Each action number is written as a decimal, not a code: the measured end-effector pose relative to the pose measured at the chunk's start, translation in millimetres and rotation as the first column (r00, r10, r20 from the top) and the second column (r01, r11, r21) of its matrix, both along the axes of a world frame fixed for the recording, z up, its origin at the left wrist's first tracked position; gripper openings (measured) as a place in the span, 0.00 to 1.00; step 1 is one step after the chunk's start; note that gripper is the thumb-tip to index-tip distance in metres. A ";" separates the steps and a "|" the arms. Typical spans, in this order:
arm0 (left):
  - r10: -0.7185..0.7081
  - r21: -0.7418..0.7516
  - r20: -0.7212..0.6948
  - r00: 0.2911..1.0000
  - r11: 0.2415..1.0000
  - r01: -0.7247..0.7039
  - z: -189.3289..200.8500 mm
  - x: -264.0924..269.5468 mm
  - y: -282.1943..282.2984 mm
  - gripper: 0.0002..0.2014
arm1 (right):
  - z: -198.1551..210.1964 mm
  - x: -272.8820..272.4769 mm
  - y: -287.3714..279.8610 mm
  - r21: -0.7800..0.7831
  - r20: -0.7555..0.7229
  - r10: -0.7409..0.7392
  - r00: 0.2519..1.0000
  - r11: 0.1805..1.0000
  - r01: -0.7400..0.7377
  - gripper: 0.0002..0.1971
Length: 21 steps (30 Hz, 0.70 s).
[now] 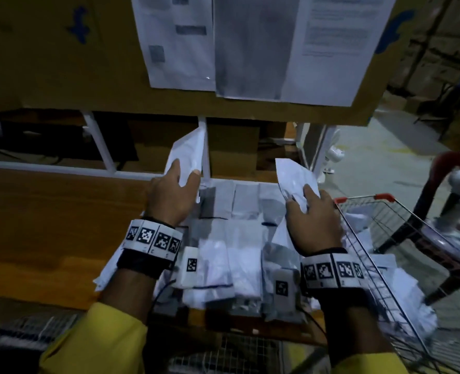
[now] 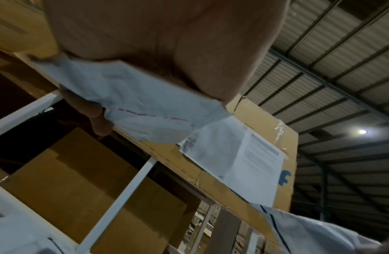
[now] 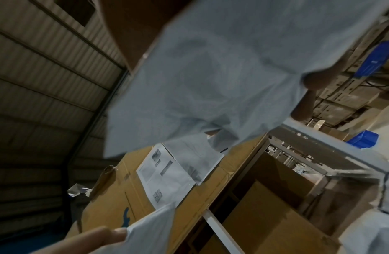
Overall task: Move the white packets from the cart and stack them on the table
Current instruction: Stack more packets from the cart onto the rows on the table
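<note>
White packets lie in rows on the wooden table, their lower rows partly hidden behind the two wrists and the marker bands strapped on them. The left hand grips one packet raised above the pile, thumb on its near face; in the left wrist view the palm blocks most of that packet, and only one fingertip shows beneath it. The right hand holds a second packet lifted over the right edge of the pile; the right wrist view is filled by its blurred underside, so the fingers are mostly covered. The wire cart stands just beside the table's right end, more packets inside, its far side cut off by the frame. A cardboard box with taped sheets overhangs the table's back edge, and bare floor lies open beyond the cart.
</note>
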<state>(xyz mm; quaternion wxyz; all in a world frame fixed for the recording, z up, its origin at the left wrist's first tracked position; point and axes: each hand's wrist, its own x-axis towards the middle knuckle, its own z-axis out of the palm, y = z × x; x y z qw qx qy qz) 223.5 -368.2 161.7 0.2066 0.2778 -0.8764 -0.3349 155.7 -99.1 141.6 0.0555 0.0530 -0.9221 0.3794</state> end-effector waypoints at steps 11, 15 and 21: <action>-0.067 -0.004 0.371 0.926 0.997 0.074 -60.2 -122.0 -121.3 0.40 | -15.3 -118.3 -158.1 0.253 0.150 -0.110 0.982 0.965 0.069 0.32; -0.050 -0.002 0.480 0.876 0.998 0.058 -88.6 -151.2 -129.9 0.35 | -42.6 -152.0 -187.8 0.401 0.184 -0.160 0.970 0.913 0.074 0.32; -0.077 -0.011 0.597 0.799 0.994 0.105 -127.6 -176.3 -131.5 0.36 | -94.5 -180.9 -212.1 0.551 0.266 -0.187 0.946 0.834 0.010 0.34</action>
